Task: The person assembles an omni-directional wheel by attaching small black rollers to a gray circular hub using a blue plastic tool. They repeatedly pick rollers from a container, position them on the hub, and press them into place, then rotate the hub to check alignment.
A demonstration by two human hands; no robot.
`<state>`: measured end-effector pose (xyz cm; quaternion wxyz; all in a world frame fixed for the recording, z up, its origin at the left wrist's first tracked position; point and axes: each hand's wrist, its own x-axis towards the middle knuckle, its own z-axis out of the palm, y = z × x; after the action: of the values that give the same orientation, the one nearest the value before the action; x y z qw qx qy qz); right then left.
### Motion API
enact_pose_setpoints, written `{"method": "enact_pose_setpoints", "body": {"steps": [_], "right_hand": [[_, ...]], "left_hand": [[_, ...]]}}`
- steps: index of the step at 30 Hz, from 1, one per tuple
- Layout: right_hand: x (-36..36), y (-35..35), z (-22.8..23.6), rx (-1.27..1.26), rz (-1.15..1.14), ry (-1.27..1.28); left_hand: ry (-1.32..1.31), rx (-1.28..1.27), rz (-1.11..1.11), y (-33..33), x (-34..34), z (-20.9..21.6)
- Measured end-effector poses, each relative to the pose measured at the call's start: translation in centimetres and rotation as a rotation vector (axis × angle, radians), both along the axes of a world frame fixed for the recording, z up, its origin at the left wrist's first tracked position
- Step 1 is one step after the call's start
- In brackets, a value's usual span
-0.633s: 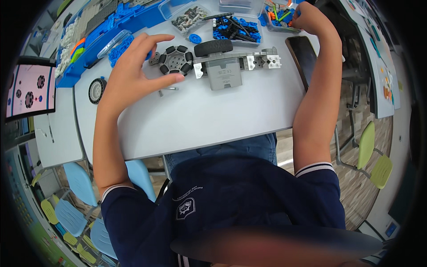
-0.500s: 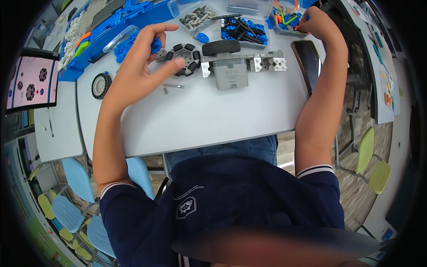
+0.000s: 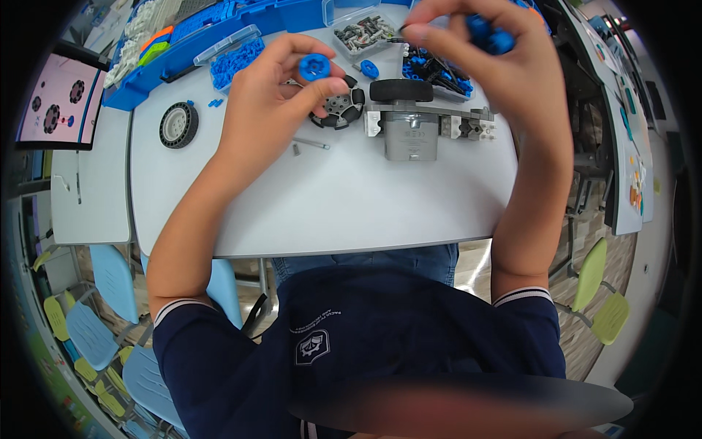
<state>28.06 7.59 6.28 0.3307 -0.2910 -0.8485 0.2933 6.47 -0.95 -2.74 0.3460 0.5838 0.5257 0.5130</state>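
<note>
My left hand (image 3: 267, 95) is raised over the table's left half, pinching a small blue wheel hub (image 3: 315, 66) between thumb and fingers. Behind it, partly covered by those fingers, lies a black wheel with rollers round its rim (image 3: 342, 110). Over the right side, my right hand (image 3: 504, 73) curls round blurred blue parts (image 3: 488, 35) whose exact kind I cannot make out. A small dark tip shows by its thumb and forefinger. Below and between the hands is a grey block assembly (image 3: 411, 135) with metal-coloured beams and a black-tyred wheel (image 3: 401, 91).
Clear boxes of blue pins (image 3: 238, 62), grey parts (image 3: 363, 33) and black and blue parts (image 3: 439, 72) line the back. A spare wheel (image 3: 178, 125) lies at left, near a screen (image 3: 62, 102). A grey rod (image 3: 312, 143) and another blue hub (image 3: 369, 69) rest on the table (image 3: 351, 212).
My right hand has come up out of the far-right parts box and moved left, with blue parts in it. My left hand has turned its blue hub face-on. The whole view has shifted slightly.
</note>
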Motion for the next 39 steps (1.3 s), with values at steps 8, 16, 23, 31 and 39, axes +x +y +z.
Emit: {"method": "enact_pose_setpoints", "body": {"steps": [8, 16, 23, 31, 39], "right_hand": [[-1.6, -1.4, -1.8, 0.044, 0.222, -0.136], [-1.4, -1.3, -2.5, 0.182, 0.242, -0.145], [-1.1, -1.1, -2.1, 0.012, 0.22, -0.076], [-0.6, -0.9, -1.5, 0.168, 0.372, -0.191], [-1.2, -1.4, -1.8, 0.129, 0.339, -0.179]], "left_hand": [[-0.14, 0.009, -0.128, -1.6, 2.0, 1.0], [-0.272, -0.107, -0.213, -1.6, 1.8, 0.9], [-0.36, -0.126, -0.24, -1.4, 1.7, 0.7], [-0.395, -0.123, -0.251, -1.4, 1.6, 1.0], [-0.353, -0.155, -0.262, -1.3, 1.4, 1.1]]}}
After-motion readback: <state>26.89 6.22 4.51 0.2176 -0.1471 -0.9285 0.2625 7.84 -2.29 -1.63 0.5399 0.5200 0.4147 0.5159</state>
